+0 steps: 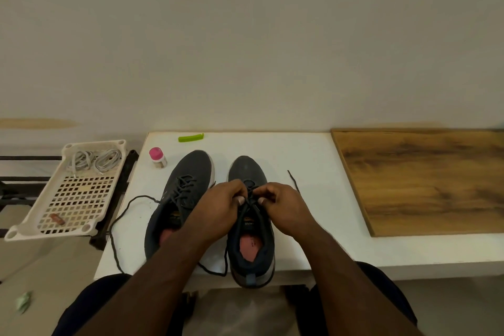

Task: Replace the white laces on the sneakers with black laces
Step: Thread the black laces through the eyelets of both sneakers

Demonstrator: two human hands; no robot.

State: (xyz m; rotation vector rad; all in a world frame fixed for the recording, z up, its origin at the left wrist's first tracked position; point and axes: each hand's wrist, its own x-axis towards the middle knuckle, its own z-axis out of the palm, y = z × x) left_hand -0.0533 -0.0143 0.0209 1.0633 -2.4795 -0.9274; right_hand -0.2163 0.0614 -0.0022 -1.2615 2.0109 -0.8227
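Both hands work on the right sneaker (249, 226), which stands on the white worktop (300, 155) with its heel toward the person. The left hand (221, 204) and the right hand (281, 204) each pinch a strand of the black lace (246, 206) over the middle eyelets, fingers curled, thumbs almost meeting across the tongue.

To do this step well, I judge that each strand should be drawn snug and even before the next crossing, with the lace kept flat and both tails matched in length. One tail lies on the worktop just beyond the right hand, the other trails toward the person below the left wrist, so an uneven pull looks like the main risk.

The left sneaker (180, 199), just beside the left hand, already carries a black lace through its eyelets, with a long loose end (117, 226) running off the near-left edge of the worktop.

Well to the left of the left hand, a perforated cream tray (38, 232) holds 2 coiled white laces (94, 161) at its far end and 1 small brown item (57, 219) near its front. A pink-capped bottle (157, 157) and a green clip (191, 137) lie beyond the left hand
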